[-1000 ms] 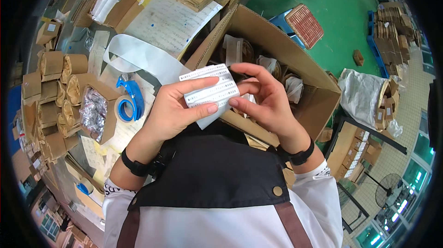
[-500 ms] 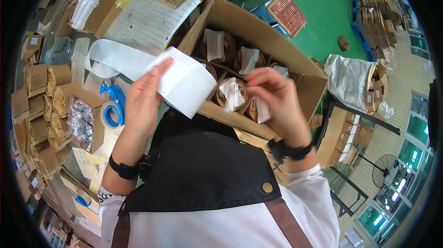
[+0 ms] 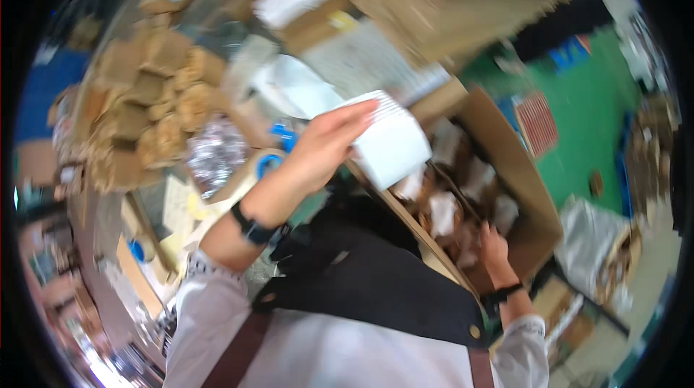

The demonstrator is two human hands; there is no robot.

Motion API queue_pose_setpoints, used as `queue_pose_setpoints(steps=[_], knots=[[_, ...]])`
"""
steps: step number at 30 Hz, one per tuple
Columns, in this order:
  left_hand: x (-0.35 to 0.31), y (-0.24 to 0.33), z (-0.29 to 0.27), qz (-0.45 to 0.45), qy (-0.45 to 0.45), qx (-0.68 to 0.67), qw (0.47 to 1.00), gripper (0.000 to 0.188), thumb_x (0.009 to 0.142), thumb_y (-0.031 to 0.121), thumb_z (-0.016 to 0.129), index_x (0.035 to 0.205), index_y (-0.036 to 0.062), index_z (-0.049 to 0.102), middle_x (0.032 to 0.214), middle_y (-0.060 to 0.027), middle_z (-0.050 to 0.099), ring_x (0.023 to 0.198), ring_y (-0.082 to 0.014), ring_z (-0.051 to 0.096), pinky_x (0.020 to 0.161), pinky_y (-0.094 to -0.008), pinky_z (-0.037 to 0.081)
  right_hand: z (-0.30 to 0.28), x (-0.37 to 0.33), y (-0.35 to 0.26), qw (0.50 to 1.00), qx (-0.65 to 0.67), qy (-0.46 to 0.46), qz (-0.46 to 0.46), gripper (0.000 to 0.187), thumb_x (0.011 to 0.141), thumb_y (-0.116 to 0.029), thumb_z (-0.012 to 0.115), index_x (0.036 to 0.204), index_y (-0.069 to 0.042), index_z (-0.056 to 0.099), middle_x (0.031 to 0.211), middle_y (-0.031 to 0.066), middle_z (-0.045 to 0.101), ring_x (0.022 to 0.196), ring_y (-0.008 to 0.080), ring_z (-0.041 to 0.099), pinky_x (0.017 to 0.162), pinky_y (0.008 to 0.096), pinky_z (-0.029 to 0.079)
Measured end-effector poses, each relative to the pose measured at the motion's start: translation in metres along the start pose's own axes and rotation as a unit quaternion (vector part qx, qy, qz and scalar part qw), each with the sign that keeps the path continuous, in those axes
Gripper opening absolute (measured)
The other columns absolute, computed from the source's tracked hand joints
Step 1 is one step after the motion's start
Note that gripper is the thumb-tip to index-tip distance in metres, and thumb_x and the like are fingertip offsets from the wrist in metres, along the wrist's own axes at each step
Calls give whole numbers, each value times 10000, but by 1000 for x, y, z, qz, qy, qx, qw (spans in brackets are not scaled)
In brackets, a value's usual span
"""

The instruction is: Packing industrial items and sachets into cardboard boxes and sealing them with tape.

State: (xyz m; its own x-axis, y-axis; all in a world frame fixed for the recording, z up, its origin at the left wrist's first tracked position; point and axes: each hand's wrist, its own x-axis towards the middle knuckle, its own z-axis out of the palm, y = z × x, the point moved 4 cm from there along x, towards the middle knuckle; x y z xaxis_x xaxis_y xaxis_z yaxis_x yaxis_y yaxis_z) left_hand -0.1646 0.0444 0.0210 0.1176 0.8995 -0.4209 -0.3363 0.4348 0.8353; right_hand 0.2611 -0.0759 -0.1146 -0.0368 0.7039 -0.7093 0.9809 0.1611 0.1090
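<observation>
My left hand [image 3: 325, 144] is closed on a strip of white labels [image 3: 394, 144], thumb on top. The strip's tail [image 3: 293, 88] curls over the table behind the hand. To the right, an open cardboard carton [image 3: 524, 164] holds several round brown-wrapped items topped with white packets [image 3: 442, 213], with a dark divider running between them. My right hand [image 3: 494, 249] reaches down inside the carton's near right part, beside the brown items. Motion blurs its fingers, and what they touch or hold cannot be made out.
On the left stand several brown paper packages [image 3: 166, 113] and a box of shiny silvery packets [image 3: 217, 153]. Nearby is a blue tape dispenser [image 3: 271, 164]. Flattened cardboard [image 3: 477, 19] is stacked at the back. Beyond the carton, a stool with a red-striped seat [image 3: 535, 123] stands on the green floor.
The view has swung and blurred. My right hand has gone from above the white packets down into the carton's near right part. My left hand still grips the label strip.
</observation>
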Motion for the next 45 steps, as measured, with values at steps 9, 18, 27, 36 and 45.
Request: queue_pose_setpoints(steps=[9, 18, 27, 36, 45], knots=[[-49, 339, -173, 592, 308, 150, 729, 225, 921, 99, 545, 1130, 22, 579, 958, -70, 651, 800, -148, 629, 694, -311, 526, -85, -24, 35, 824, 501, 262, -30, 272, 794, -117, 748, 913, -17, 525, 780, 42, 563, 662, 117, 544, 617, 253, 466], [46, 106, -305, 66, 284, 271, 917, 702, 940, 439, 536, 1507, 200, 197, 946, -78, 614, 730, -160, 616, 636, -309, 523, -246, -70, -123, 804, 483, 262, -228, 81, 889, 7, 600, 959, 14, 562, 816, 26, 584, 744, 66, 561, 654, 210, 455], [-152, 84, -315, 48, 236, 431, 870, 301, 921, 305, 592, 950, 12, 654, 657, -40, 589, 616, -122, 579, 563, -274, 452, -283, 12, -523, 806, 223, 90, -540, 268, 852, -209, 662, 1007, 8, 636, 943, 180, 647, 877, 298, 638, 747, 374, 504], [-209, -33, -294, 64, 374, 417, 826, 326, 818, 156, 673, 1124, 63, 608, 968, -118, 592, 795, -297, 626, 675, -372, 510, -231, 26, -620, 889, 108, 55, -441, 284, 762, -249, 728, 940, -38, 660, 983, 193, 642, 940, 352, 626, 819, 420, 507], [-203, -43, -302, 160, 398, 485, 762, 273, 815, 159, 673, 1083, 107, 666, 955, -75, 585, 781, -279, 626, 660, -359, 515, -275, 41, -598, 857, 251, 94, -440, 276, 747, -201, 755, 877, 28, 673, 795, 181, 662, 777, 259, 665, 714, 363, 517]])
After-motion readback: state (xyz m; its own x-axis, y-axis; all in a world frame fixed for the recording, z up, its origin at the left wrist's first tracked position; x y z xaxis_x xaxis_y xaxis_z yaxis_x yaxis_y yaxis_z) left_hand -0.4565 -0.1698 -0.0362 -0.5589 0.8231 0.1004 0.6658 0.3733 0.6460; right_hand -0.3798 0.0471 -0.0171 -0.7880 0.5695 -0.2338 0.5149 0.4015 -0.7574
